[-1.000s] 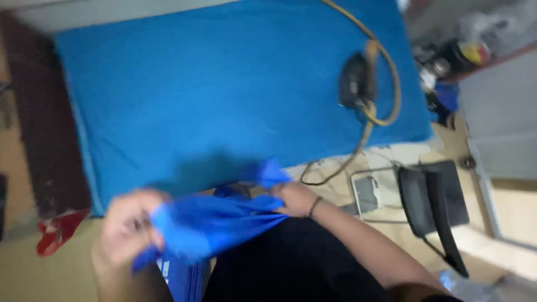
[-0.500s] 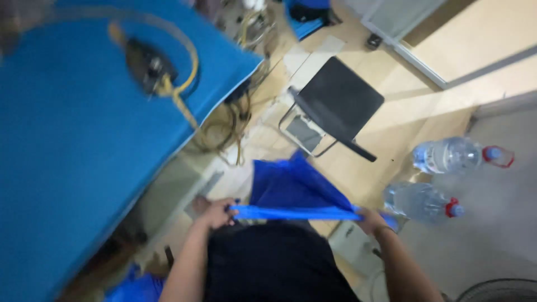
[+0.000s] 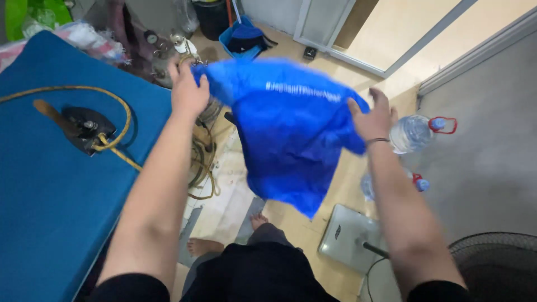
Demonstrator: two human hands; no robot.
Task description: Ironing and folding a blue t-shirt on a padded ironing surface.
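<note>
blue cloth goes up at arm's length

lifted since a moment ago, when it was stretched low at the waist, the blue garment (image 3: 288,134) now hangs spread in the air in front of the person, above the floor. left hand (image 3: 187,89) pinches its upper left corner, fingers closed on the fabric. right hand (image 3: 373,116) holds the right edge, fingers partly spread; how tightly, i cannot tell. cloth is blurred and droops to a point. beside the left arm lies the blue padded table (image 3: 50,212) with an iron (image 3: 84,128) and its yellow cord (image 3: 114,145). two water bottles (image 3: 417,133) lie on the floor past the right hand, a fan base (image 3: 347,237) nearer the bare feet.
</note>
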